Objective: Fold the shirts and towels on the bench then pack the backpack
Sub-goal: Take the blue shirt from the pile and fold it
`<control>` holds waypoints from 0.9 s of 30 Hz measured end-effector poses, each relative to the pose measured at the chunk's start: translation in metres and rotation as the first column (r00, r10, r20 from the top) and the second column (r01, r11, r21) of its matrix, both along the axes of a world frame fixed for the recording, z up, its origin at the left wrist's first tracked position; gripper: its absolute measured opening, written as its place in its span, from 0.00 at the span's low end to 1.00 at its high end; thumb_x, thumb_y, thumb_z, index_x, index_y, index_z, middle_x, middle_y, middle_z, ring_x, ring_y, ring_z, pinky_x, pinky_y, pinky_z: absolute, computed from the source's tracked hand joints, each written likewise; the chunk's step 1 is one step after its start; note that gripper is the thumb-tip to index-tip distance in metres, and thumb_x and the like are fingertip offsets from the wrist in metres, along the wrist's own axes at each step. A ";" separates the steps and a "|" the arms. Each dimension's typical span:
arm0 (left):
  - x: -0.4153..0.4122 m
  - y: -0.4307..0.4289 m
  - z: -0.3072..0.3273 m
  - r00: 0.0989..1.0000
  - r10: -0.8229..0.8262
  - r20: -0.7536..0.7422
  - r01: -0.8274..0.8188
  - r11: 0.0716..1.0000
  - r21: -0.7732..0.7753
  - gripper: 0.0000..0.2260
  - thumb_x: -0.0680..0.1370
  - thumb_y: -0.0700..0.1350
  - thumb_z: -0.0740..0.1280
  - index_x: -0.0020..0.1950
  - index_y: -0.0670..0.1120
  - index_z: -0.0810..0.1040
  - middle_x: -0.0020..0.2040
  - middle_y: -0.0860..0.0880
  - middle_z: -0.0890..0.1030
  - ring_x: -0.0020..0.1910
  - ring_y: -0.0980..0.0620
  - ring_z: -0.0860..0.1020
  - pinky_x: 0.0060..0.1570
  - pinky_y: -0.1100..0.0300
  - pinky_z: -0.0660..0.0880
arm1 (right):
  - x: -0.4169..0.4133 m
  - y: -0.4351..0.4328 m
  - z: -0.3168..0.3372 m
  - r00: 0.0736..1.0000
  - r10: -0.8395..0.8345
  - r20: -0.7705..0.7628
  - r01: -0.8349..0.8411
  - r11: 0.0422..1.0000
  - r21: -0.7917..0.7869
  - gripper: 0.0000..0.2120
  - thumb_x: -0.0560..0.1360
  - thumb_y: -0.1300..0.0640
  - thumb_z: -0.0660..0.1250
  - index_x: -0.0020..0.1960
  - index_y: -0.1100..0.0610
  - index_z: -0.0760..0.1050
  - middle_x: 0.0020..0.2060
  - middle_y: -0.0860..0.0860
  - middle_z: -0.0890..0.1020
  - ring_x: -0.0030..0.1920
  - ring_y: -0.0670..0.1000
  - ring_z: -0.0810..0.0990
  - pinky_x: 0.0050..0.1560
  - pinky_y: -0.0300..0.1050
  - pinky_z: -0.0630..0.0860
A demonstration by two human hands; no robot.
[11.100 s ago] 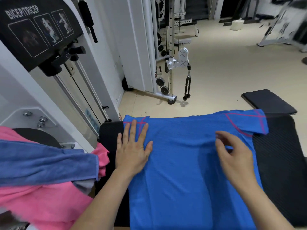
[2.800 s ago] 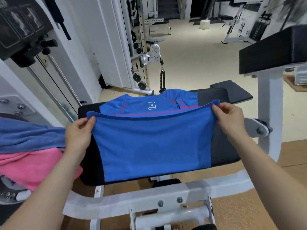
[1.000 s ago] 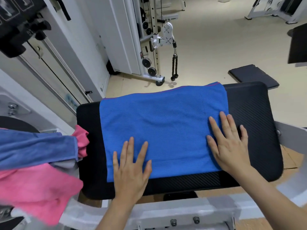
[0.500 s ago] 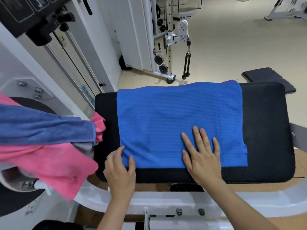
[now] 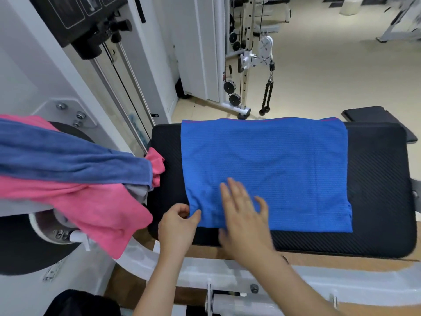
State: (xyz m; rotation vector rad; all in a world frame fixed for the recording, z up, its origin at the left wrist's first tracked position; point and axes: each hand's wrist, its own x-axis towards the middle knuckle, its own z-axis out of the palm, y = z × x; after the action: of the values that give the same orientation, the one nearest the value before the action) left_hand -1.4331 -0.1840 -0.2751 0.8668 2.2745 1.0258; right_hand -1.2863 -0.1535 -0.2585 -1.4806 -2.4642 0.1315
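Blue shirt (image 5: 266, 169) lies folded into a flat rectangle on the black bench pad (image 5: 376, 201), nearer the pad's left end, with bare pad to its right.

Head view:
- Left hand (image 5: 177, 226) is at the shirt's near-left corner, thumb and fingers curled and pinching the fabric edge.
- Right hand (image 5: 243, 215) is just beside it, over the near-left part of the shirt, fingers straight and spread, holding nothing. It is blurred, so I can't tell if it presses down.
- Dark blue towel (image 5: 68, 163) lies on a pink towel (image 5: 91, 208), heaped left of the pad. The pink one touches the pad's left edge.
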 end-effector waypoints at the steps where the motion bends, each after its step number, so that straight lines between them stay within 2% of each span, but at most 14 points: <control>1: 0.003 0.000 0.003 0.996 0.011 0.087 -0.014 0.999 0.032 0.06 0.71 0.45 0.74 0.38 0.51 0.78 0.34 0.52 0.81 0.35 0.54 0.79 0.39 0.53 0.77 | -0.016 -0.009 0.001 0.999 0.050 0.010 -0.050 0.999 -0.020 0.45 0.58 0.52 0.78 0.73 0.56 0.67 0.73 0.53 0.69 0.70 0.52 0.71 0.59 0.58 0.73; 3: 0.008 0.000 0.011 0.975 0.029 0.222 -0.049 0.995 0.082 0.07 0.71 0.39 0.72 0.41 0.50 0.77 0.33 0.49 0.82 0.32 0.51 0.78 0.40 0.49 0.78 | -0.040 -0.018 0.000 0.997 0.080 -0.013 -0.081 0.996 -0.038 0.43 0.59 0.52 0.78 0.72 0.55 0.70 0.70 0.52 0.73 0.65 0.50 0.76 0.54 0.52 0.76; 6: 0.009 0.002 0.023 0.938 0.012 0.346 -0.070 0.985 0.156 0.12 0.73 0.38 0.71 0.49 0.53 0.74 0.36 0.52 0.85 0.36 0.56 0.82 0.40 0.55 0.78 | -0.054 -0.011 0.002 0.993 0.031 -0.113 -0.034 0.999 -0.023 0.41 0.59 0.55 0.80 0.70 0.56 0.72 0.60 0.52 0.80 0.54 0.51 0.81 0.48 0.49 0.77; 10: 0.002 0.004 0.032 0.881 -0.123 0.457 0.022 0.975 0.221 0.14 0.74 0.36 0.70 0.54 0.52 0.76 0.40 0.50 0.86 0.42 0.54 0.83 0.46 0.58 0.77 | -0.056 0.001 -0.002 0.974 0.017 -0.228 -0.025 0.999 -0.036 0.37 0.62 0.62 0.77 0.69 0.58 0.72 0.50 0.51 0.80 0.46 0.51 0.82 0.45 0.50 0.74; 13: 0.000 0.006 0.034 0.886 -0.179 0.428 0.073 0.964 0.254 0.12 0.74 0.36 0.70 0.51 0.51 0.80 0.43 0.53 0.85 0.45 0.57 0.83 0.50 0.59 0.77 | -0.054 0.009 -0.005 0.942 -0.021 -0.335 -0.034 0.987 -0.158 0.29 0.72 0.61 0.69 0.72 0.54 0.69 0.50 0.48 0.78 0.48 0.50 0.79 0.52 0.48 0.65; 15: -0.002 0.009 0.033 0.901 -0.160 0.404 0.052 0.963 0.266 0.10 0.74 0.36 0.69 0.48 0.51 0.83 0.44 0.54 0.85 0.45 0.58 0.82 0.50 0.59 0.77 | -0.052 0.014 -0.008 0.905 -0.065 -0.421 -0.042 0.970 -0.239 0.24 0.75 0.58 0.65 0.71 0.50 0.69 0.50 0.45 0.77 0.48 0.47 0.77 0.53 0.44 0.61; 19: -0.006 0.016 0.032 0.870 -0.147 0.470 0.024 0.966 0.257 0.09 0.76 0.36 0.66 0.46 0.47 0.85 0.44 0.49 0.86 0.48 0.51 0.83 0.54 0.53 0.78 | -0.052 0.022 -0.006 0.825 -0.099 -0.556 -0.085 0.952 -0.295 0.10 0.78 0.51 0.63 0.59 0.47 0.76 0.43 0.43 0.76 0.43 0.44 0.75 0.50 0.45 0.71; 23: -0.009 0.026 0.030 0.898 -0.093 0.430 -0.038 0.957 0.287 0.07 0.78 0.37 0.66 0.48 0.48 0.82 0.44 0.50 0.85 0.47 0.51 0.82 0.50 0.56 0.79 | -0.048 0.031 -0.006 0.771 -0.136 -0.622 -0.091 0.944 -0.318 0.07 0.78 0.53 0.64 0.54 0.50 0.79 0.42 0.44 0.80 0.42 0.43 0.76 0.44 0.41 0.72; 25: -0.016 0.038 0.031 0.907 -0.015 0.422 -0.117 0.951 0.286 0.05 0.78 0.41 0.66 0.50 0.50 0.77 0.45 0.48 0.83 0.46 0.51 0.82 0.49 0.56 0.79 | -0.044 0.033 -0.006 0.725 -0.178 -0.665 -0.090 0.933 -0.348 0.07 0.78 0.56 0.64 0.52 0.51 0.80 0.40 0.44 0.81 0.41 0.44 0.77 0.42 0.39 0.73; 27: -0.022 0.053 0.035 0.894 -0.015 0.449 -0.119 0.955 0.270 0.05 0.78 0.44 0.67 0.53 0.51 0.75 0.45 0.47 0.83 0.43 0.52 0.83 0.46 0.57 0.80 | -0.040 0.034 -0.005 0.685 -0.207 -0.699 -0.107 0.920 -0.378 0.07 0.77 0.57 0.65 0.51 0.51 0.80 0.38 0.44 0.81 0.40 0.44 0.78 0.41 0.39 0.73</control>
State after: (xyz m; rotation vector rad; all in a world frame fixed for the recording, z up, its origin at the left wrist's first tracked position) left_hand -1.4551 -0.1307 -0.2398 0.5981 1.7917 1.4455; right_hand -1.3259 -0.1195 -0.2638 -1.2641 -1.7716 1.0535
